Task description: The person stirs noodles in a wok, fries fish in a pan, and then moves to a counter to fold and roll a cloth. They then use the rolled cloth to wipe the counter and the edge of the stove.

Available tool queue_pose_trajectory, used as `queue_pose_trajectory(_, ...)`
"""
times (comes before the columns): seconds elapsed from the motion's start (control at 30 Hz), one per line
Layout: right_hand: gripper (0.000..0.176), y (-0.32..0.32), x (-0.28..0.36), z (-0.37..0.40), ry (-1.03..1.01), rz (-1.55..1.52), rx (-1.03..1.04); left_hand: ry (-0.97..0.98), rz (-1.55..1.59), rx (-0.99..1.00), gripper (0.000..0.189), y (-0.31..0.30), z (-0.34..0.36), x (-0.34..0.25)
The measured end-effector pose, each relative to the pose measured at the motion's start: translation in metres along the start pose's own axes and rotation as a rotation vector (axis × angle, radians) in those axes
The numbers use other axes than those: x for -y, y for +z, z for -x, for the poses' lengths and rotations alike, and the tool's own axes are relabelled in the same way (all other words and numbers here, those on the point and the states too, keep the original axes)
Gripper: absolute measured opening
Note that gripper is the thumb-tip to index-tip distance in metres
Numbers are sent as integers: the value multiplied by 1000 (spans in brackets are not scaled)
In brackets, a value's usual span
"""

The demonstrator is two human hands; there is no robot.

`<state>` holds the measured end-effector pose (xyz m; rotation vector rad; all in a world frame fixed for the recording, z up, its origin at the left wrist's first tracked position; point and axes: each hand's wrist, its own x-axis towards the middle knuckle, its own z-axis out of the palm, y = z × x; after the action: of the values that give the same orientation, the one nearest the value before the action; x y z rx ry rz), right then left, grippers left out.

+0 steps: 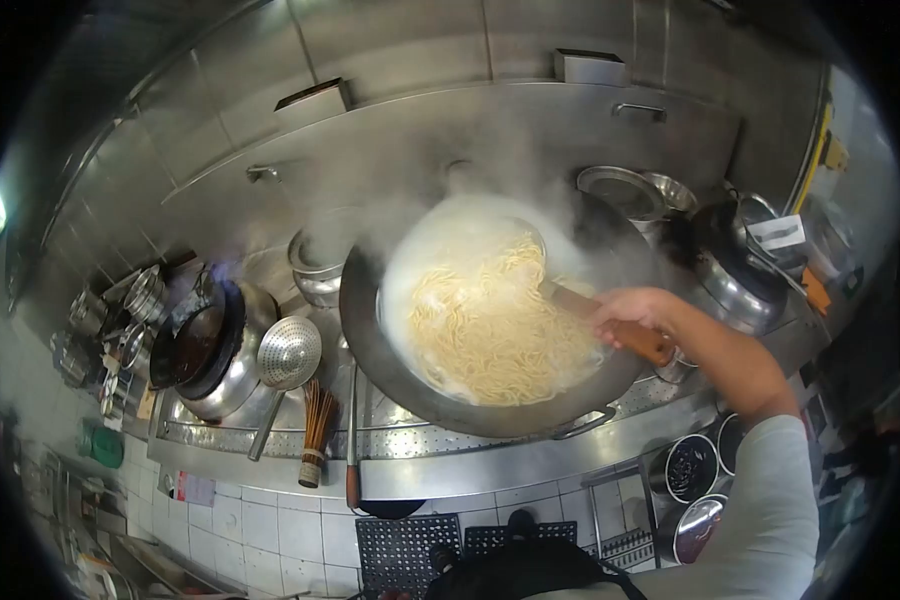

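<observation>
My right hand [635,312] reaches in from the right, its fingers wrapped round the wooden handle [650,343] of a skimmer. The curved metal rim of the skimmer's head shows at the far side of the noodles; the rest of the head is hidden among them. Pale yellow noodles [500,335] lie in cloudy, foamy, steaming water [460,225] inside a large dark wok [450,412]. My left hand is out of view.
Left of the wok are a perforated ladle [290,353], a bamboo brush [315,430], a wooden-ended metal handle [352,485] and a blackened pan [198,345]. Lidded pots [622,192] stand behind right. Round containers [692,466] sit below the counter edge [500,462].
</observation>
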<state>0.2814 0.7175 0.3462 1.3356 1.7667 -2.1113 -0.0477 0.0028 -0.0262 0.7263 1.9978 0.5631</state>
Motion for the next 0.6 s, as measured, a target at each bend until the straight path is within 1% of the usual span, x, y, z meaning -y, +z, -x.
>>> queue_pose_trajectory(0.03,19,12,0,-7,-25,-30,47,-21,-10,-53,66,0,-11,-2)
queue_pose_trajectory(0.07,19,27,2,-6,-42,-24,26,-42,-19,-105,66,-1,-21,-12)
queue_pose_trajectory(0.13,19,53,11,7,-72,-6,-16,-44,275,-119,65,-6,-39,-27)
queue_pose_trajectory(0.2,19,72,20,27,-53,65,-41,-112,251,-122,64,-25,-29,-84)
queue_pose_trajectory(0.23,20,81,24,36,-44,98,-55,-145,237,-121,64,-30,-23,-97)
queue_pose_trajectory(0.27,20,88,27,43,-44,137,-51,-94,278,-132,62,-27,-29,-87)
queue_pose_trajectory(0.33,20,102,32,59,-44,209,-50,-54,165,-135,60,-31,-27,-86)
queue_pose_trajectory(0.37,20,112,34,68,-28,227,-77,-33,104,-131,59,-33,-26,-85)
queue_pose_trajectory(0.43,20,135,38,84,2,256,-136,-15,117,-131,58,-36,-29,-66)
queue_pose_trajectory(0.53,34,171,45,112,47,301,-230,-27,132,-92,56,-45,-40,-44)
queue_pose_trajectory(0.6,42,191,48,131,66,409,-287,-31,97,-75,56,-61,-47,-36)
